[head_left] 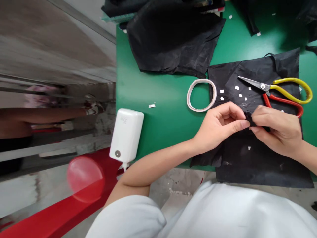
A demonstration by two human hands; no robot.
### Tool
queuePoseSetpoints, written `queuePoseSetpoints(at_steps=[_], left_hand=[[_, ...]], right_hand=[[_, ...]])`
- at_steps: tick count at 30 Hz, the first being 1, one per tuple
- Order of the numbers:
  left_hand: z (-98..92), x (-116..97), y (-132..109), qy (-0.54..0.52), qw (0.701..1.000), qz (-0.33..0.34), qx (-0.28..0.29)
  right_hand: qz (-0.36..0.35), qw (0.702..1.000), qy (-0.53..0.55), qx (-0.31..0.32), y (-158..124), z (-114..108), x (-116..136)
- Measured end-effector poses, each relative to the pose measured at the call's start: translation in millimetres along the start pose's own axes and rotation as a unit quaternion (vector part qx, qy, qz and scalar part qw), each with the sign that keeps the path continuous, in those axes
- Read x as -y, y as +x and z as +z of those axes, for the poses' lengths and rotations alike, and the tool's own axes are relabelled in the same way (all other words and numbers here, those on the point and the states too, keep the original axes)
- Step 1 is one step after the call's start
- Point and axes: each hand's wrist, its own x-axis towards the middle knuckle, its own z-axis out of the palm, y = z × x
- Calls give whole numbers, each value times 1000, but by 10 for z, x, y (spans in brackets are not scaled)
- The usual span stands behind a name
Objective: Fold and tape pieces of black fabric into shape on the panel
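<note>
Black material (248, 115) pinched in fingertips of left hand (220, 124) and right hand (278, 130) | scissors (265, 87) laid at its 1 o'clock | pale ring (188, 96) at its 10

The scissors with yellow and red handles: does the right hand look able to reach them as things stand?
Probably yes. The scissors lie just beyond the right hand, and nothing seems to cover their yellow handle. But the hand appears to pinch black fabric, so it may need to let go first.

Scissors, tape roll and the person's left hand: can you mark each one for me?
Scissors (263, 86): head view, on the pivot.
Tape roll (188, 97): head view, left side of the ring.
Left hand (215, 128): head view, near the thumb's base.
</note>
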Motion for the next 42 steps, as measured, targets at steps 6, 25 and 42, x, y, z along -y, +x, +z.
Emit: queuePoseSetpoints(at_steps=[6,25,42], left_hand=[[-55,-3,14,39,998,22,51],[-129,-118,57,222,956,168,95],[-156,-62,34,398,861,298,105]], right_hand=[[-62,997,-36,13,14,-52,-35],[-27,996,-76,25,21,-87,1],[45,997,-66,-22,25,-91,2]])
